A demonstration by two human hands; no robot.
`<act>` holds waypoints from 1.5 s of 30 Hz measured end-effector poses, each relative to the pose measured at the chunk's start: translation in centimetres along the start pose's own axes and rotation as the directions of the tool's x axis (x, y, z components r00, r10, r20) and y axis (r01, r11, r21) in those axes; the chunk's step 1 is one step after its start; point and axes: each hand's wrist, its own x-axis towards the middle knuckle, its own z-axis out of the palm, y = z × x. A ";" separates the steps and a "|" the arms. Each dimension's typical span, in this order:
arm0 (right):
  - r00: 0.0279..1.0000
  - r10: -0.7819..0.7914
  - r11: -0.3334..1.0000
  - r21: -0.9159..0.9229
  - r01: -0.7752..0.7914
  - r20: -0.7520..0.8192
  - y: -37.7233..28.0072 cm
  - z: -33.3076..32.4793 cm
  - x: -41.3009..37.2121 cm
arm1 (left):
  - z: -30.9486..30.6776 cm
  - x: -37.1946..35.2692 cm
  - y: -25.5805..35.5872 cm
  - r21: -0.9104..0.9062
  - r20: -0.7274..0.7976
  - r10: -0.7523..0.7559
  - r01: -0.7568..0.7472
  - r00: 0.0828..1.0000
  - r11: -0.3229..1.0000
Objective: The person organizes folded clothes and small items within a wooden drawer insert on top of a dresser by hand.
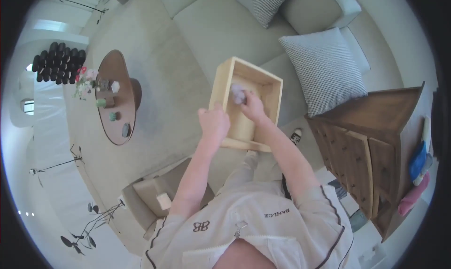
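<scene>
A pale wooden drawer is held up in front of me, tilted so its inside faces me. My left hand is closed on the drawer's left wall. Inside the drawer, my right hand has its fingers closed on a bunched light purple cloth, which lies close to the left inner wall. Part of the cloth is hidden by the fingers.
At right stands a brown wooden dresser with a blue cloth and a pink cloth on it. Ahead is a grey sofa with a checked cushion. An oval coffee table with flowers is at left, an armchair below it.
</scene>
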 end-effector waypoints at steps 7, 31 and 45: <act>0.931 0.348 0.910 -0.201 -0.363 -0.106 -0.6 -1.1 2.3 | 3.2 -0.4 -2.0 0.171 -0.297 0.180 -0.133 0.938 0.976; 0.979 0.087 0.961 -0.244 -0.131 -0.183 -6.7 -6.9 -7.1 | -0.4 -2.3 -4.4 -0.226 -0.173 0.085 -0.124 0.981 0.966; 0.935 -0.264 0.951 -0.225 0.212 -0.237 -13.9 -11.8 -12.2 | -6.2 -10.1 -2.3 -0.179 -0.335 0.207 -0.278 0.919 0.944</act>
